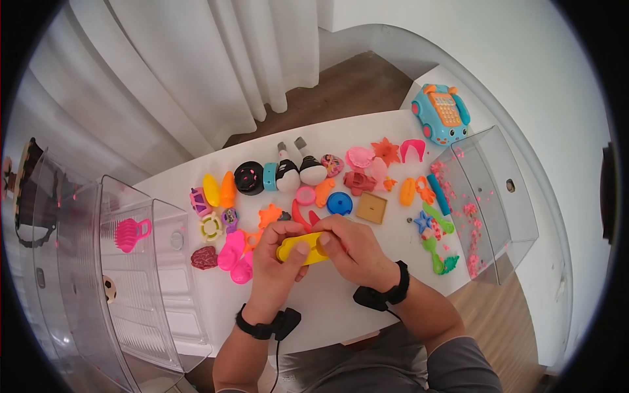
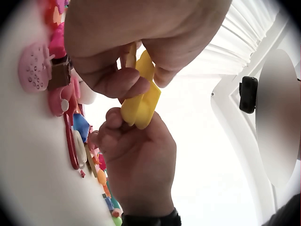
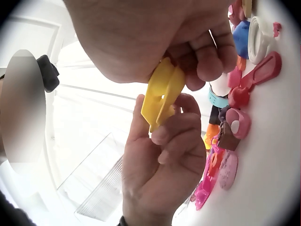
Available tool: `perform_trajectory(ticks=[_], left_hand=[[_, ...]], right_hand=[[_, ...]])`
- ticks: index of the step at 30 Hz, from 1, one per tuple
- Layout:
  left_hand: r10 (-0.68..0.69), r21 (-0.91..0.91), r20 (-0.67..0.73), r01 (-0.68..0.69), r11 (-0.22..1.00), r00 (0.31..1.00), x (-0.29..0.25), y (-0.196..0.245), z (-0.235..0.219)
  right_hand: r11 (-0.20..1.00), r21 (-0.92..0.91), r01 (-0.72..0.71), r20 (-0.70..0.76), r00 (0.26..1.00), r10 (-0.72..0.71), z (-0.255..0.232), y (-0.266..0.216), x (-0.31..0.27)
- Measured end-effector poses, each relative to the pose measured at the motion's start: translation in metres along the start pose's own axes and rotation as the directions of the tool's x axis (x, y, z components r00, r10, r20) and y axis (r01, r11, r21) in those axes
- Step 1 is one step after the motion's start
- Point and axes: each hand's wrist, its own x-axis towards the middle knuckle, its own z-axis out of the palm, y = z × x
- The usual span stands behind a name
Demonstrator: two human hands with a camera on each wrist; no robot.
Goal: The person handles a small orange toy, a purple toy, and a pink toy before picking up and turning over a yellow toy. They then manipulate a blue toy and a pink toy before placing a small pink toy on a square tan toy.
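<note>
A yellow plastic mould (image 1: 304,249) with rounded, shell-like halves is held between both hands above the near part of the white table. My left hand (image 1: 274,265) pinches its left end, thumb on top and fingers curled beneath. The other end is pinched by my right hand (image 1: 359,257). In the right wrist view the mould (image 3: 163,92) stands partly spread, with a narrow gap between its two sides. Fingers cover both ends of the mould (image 2: 143,101) in the left wrist view. Beyond the hands lies a red plastic tool (image 1: 300,213), partly hidden by them.
Toys spread across the table (image 1: 314,324): a black doughnut (image 1: 249,177), a blue round lid (image 1: 339,203), a tan square tray (image 1: 371,207) and pink pieces (image 1: 231,252). Clear bins stand left (image 1: 157,281) and right (image 1: 501,196). A toy telephone (image 1: 442,114) sits at the back right.
</note>
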Motion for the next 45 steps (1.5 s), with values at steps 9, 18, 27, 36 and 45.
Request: perform_trajectory(ticks=[9, 18, 27, 36, 45], left_hand=[[0.122, 0.141, 0.148, -0.143, 0.980, 0.982, 0.001, -0.010, 0.003], [-0.008, -0.069, 0.038, 0.010, 0.998, 0.999, -0.002, 0.000, -0.001], [0.038, 0.100, -0.085, -0.030, 0.995, 0.996, 0.003, -0.003, 0.003], [-0.021, 0.020, 0.089, 0.020, 1.000, 0.996, -0.001, 0.002, 0.005], [0.078, 0.066, 0.093, -0.085, 0.994, 0.993, -0.002, -0.002, 0.005]], right_hand=[[0.993, 0.058, -0.105, -0.034, 0.994, 0.107, -0.005, 0.004, -0.002], [0.960, 0.255, -0.115, 0.101, 0.991, 0.092, -0.004, -0.005, 0.001], [0.850, 0.488, -0.199, -0.230, 0.910, 0.345, -0.021, -0.008, 0.001], [0.997, 0.066, 0.030, -0.109, 0.994, -0.023, -0.004, -0.008, 0.003], [0.999, 0.053, -0.012, -0.040, 0.999, 0.014, -0.004, -0.005, 0.002]])
